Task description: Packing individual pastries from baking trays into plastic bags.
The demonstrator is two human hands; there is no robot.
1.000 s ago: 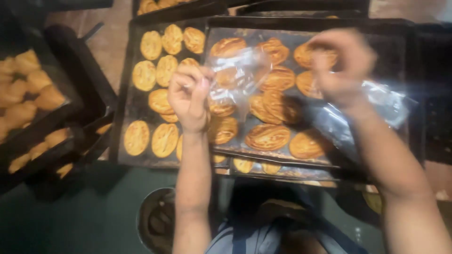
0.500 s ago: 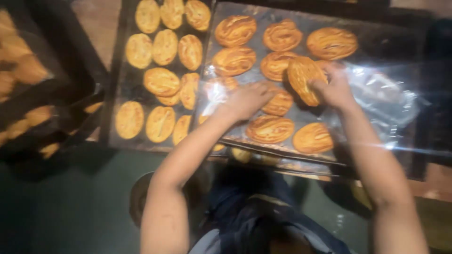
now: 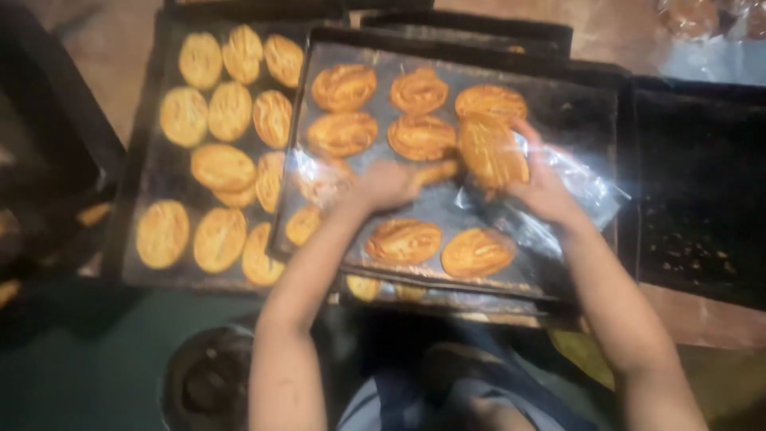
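Note:
My right hand (image 3: 544, 185) holds a golden flat pastry (image 3: 491, 152) and touches a crinkled clear plastic bag (image 3: 571, 191) lying on the right side of a dark baking tray (image 3: 558, 104). My left hand (image 3: 384, 185) reaches across the tray's middle with its fingers closed on the end of another pastry (image 3: 437, 171). Several more browned pastries (image 3: 343, 86) lie in rows on this tray.
A second dark tray (image 3: 155, 183) to the left holds several paler round pastries (image 3: 222, 168). More trays are stacked beneath. An empty black tray (image 3: 702, 199) with crumbs sits at the right. A round dark container (image 3: 206, 383) stands below, near my knees.
Both hands have dropped from holding the bag up in the air down onto the tray. The bag now lies on the tray, and each hand is on a pastry.

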